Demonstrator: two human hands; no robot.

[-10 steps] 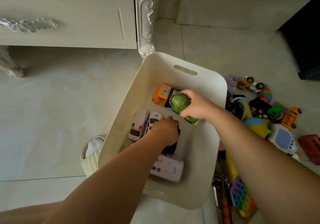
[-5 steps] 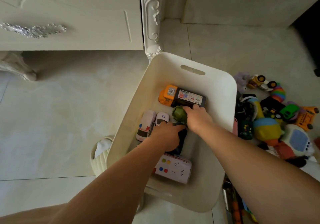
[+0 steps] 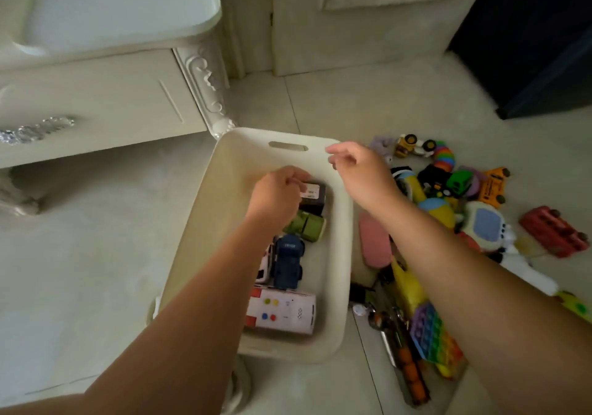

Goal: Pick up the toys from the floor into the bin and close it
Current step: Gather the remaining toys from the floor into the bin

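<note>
Pale floor tiles run under a cream cabinet and a cream bin (image 3: 339,254) that stands open, with no lid that can be picked out. The left hand (image 3: 275,196) is down inside it, fingers curled over the dark truck (image 3: 315,195) at the far end; whether they grip it or only press on it cannot be told. Just nearer than those fingers lie the green mixer truck (image 3: 307,227), the blue car (image 3: 288,262), a white car (image 3: 264,264) half hidden by the forearm, and the white button toy (image 3: 282,313). The right hand (image 3: 362,174) hangs above the bin's right rim, fingers loose and spread, holding nothing.

Beyond and right of those fingers is the floor pile: a yellow digger (image 3: 413,147), rainbow rings (image 3: 443,158), a green truck (image 3: 459,184), an orange bus (image 3: 493,187), a red bus (image 3: 554,232), and nearer, the pop-it pad (image 3: 435,334).

Risks, as I judge them: the pile is tangled, so pulling 1 toy may drag or roll others further off; wheeled toys could scoot away on smooth tile; a careless forearm might tip the bin, which seems to overlap a small ribbed container, mostly hidden beneath it. Loose stacking could later stop a lid seating.

Several pile items are blurred past naming, and the frame's edge cuts off the yellow-green toy at far right.
</note>
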